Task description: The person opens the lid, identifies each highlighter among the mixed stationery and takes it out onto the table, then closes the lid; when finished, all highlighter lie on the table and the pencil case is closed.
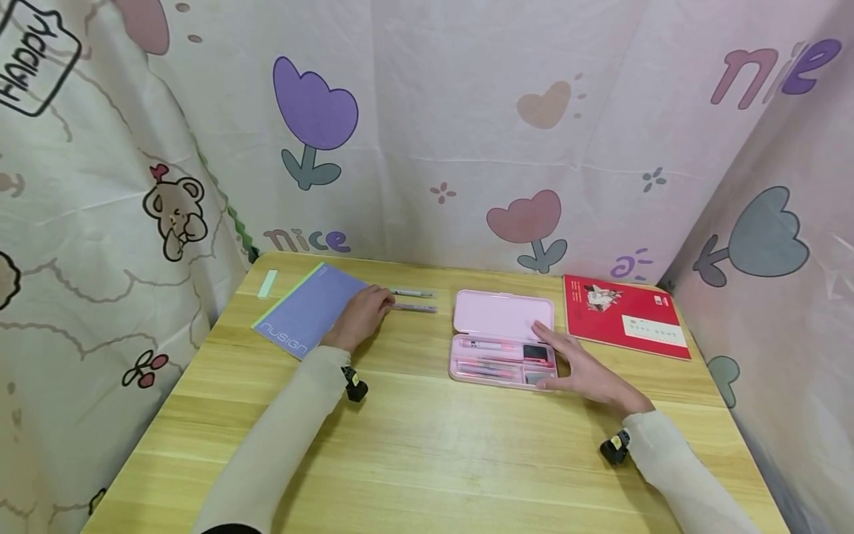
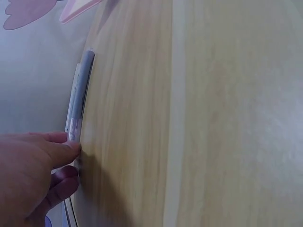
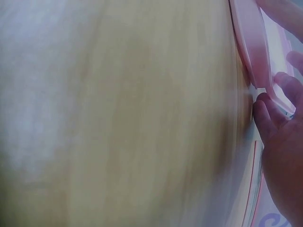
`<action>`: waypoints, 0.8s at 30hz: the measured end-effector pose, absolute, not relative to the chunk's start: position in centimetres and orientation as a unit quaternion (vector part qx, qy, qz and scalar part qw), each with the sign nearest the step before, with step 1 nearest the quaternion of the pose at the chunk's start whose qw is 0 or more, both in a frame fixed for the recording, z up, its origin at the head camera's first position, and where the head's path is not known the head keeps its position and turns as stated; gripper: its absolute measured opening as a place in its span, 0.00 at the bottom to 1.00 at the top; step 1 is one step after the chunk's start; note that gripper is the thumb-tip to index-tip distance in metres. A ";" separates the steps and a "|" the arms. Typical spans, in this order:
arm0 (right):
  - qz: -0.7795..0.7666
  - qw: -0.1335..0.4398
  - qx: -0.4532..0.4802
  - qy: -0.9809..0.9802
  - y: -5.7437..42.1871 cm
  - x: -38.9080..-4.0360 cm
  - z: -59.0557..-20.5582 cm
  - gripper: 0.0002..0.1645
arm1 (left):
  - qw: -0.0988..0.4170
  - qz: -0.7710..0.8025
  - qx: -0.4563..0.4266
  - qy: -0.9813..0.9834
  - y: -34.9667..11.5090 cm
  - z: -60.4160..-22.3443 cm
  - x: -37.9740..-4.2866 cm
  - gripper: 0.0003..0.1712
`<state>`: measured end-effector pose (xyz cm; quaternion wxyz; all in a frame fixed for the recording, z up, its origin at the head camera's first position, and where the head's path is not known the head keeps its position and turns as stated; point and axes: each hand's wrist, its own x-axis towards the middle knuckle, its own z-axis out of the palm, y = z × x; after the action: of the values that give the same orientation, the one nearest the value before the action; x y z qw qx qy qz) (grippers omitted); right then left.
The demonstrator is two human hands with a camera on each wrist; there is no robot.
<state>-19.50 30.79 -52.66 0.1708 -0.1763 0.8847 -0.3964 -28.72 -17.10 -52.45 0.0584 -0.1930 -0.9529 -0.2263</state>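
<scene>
With thumb and fingertips, my left hand [image 1: 360, 317] pinches one end of a pen [image 1: 416, 308] lying near the back of the table. In the left wrist view, the pen [image 2: 82, 87] points away from the fingers, grey along its length with a clear part at the grip. A second pen [image 1: 414, 294] lies just behind it. My right hand [image 1: 586, 368] touches the right side of an open pink pencil case [image 1: 503, 313], fingers spread, one at the lid's edge and the thumb by the front corner. Pens [image 1: 487, 368] and a dark block [image 1: 535, 352] sit inside it.
A blue-violet notebook [image 1: 313, 297] lies partly under the left hand and forearm. Left of it is a pale green strip [image 1: 267, 284]. A red booklet [image 1: 627, 315] lies behind the right hand. Printed curtains [image 1: 414, 133] rise along the table's back and sides.
</scene>
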 end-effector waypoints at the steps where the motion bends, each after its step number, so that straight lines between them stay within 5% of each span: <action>1: -0.397 0.170 -0.177 0.885 30.8 -19.5 -52.7 0.66 | 0.057 -0.228 -0.190 -0.953 -17.0 -52.4 -28.7 0.09; 24: -0.394 0.168 -0.184 0.885 30.8 -19.5 -52.8 0.64 | 0.071 -0.227 -0.163 -0.958 -16.5 -52.4 -28.8 0.09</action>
<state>-19.49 30.79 -52.76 0.1677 -0.1840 0.8849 -0.3935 -28.85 -16.49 -52.37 0.0709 -0.1635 -0.9575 -0.2267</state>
